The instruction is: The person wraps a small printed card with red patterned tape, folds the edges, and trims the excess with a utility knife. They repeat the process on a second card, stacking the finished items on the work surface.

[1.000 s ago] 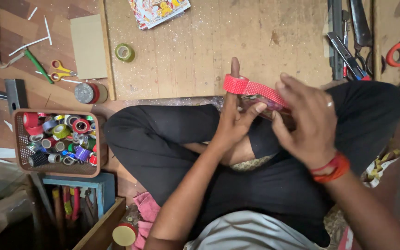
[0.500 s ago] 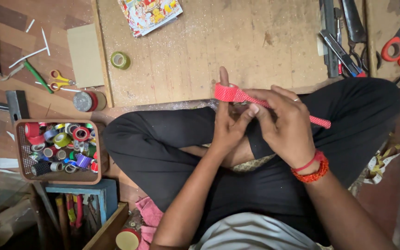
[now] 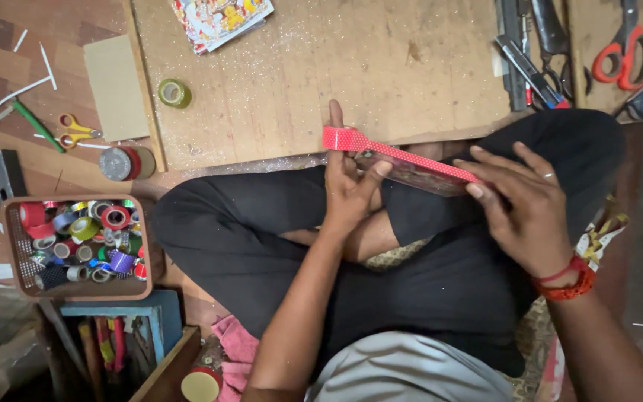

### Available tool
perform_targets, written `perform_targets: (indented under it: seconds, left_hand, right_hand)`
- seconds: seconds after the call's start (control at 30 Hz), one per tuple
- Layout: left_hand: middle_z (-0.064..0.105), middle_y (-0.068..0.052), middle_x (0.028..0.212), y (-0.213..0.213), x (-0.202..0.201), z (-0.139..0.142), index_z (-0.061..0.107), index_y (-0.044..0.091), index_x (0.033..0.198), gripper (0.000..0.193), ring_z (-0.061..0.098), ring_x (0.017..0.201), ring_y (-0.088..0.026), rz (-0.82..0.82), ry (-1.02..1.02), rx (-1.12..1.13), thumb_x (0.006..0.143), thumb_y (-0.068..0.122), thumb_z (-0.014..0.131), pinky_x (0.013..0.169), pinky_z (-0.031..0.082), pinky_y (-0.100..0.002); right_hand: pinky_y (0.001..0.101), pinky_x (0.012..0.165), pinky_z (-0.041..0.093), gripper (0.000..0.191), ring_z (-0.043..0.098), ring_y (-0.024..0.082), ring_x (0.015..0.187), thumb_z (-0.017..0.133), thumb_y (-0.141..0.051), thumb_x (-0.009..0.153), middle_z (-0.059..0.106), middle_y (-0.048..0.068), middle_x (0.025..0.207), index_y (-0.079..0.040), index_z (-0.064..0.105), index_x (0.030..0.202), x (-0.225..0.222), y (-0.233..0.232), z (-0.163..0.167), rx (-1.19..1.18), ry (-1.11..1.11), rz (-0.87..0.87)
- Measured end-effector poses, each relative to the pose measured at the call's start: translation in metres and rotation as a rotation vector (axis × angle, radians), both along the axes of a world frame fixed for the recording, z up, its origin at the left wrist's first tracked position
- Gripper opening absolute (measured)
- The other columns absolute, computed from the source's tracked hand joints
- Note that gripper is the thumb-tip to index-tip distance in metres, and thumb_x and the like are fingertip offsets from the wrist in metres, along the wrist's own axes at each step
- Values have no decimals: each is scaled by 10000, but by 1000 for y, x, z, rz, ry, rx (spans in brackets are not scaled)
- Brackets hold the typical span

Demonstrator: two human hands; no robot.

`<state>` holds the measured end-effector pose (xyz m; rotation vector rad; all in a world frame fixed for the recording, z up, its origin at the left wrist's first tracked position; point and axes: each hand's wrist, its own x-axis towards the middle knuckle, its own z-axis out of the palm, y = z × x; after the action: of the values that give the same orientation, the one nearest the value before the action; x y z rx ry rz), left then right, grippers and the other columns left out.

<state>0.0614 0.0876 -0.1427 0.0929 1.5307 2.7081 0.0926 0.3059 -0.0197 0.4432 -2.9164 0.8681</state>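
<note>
From above, the left hand (image 3: 347, 190) has red dotted tape (image 3: 400, 154) wrapped around its raised finger and holds it with the thumb. The right hand (image 3: 526, 205) pinches the other end, so the strip is stretched above the crossed legs. A basket (image 3: 16, 246) of tape rolls stands on the left, and scissors (image 3: 619, 52) lie on the board (image 3: 321, 67).

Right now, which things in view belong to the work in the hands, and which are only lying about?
In use:
- left hand
- right hand
- red dotted ribbon strip, stretched between both hands

Lying about:
- green tape roll
- brown basket of coloured tape rolls
- yellow-handled scissors
- red-handled scissors
- colourful printed booklet
</note>
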Motion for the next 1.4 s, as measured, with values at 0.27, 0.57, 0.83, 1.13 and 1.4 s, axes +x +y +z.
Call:
perform_targets:
  seconds: [0.27,0.57,0.83,1.13,1.4]
  left_hand:
    - [418,-161,1511,-2,-3,-2,9,81,1710,1058,521,1319,-220,73,-4,-5,939,-18,726,1139,460,-350]
    - [485,-64,1435,-7,16,22,84,75,1695,1006,552,1207,-143,100,-128,181,921,-6,722,1096,449,-311]
    - [531,-85,1201,-8,25,23,78,96,1766,1000,565,1050,-141,66,-148,388,1011,-34,721,1039,463,-318]
    - [555,-136,1343,-3,26,46,70,127,1708,1001,570,1233,-218,32,-223,496,963,43,733,1141,422,-402]
    - [609,-81,1198,-6,32,54,72,139,1708,995,599,1129,-177,3,-229,518,970,63,736,1102,449,-382]
  right_hand:
    - [332,955,554,159,712,195,1033,793,-16,919,769,127,1104,-25,742,1069,9,11,-36,-621,-132,-302]
    - [390,983,584,138,717,290,1115,744,50,919,720,224,1171,57,742,1056,-1,25,-23,-1437,-609,57]
    - [284,878,603,390,723,191,1063,762,-1,863,723,132,1144,-28,633,1230,15,0,22,-853,-168,-89]
    - [227,701,533,225,721,165,940,798,54,893,737,182,1089,10,708,1095,29,-25,39,-656,127,-173]
    - [253,814,575,361,691,135,918,749,3,840,716,197,1131,0,566,1152,18,-36,60,-1080,-29,-96]
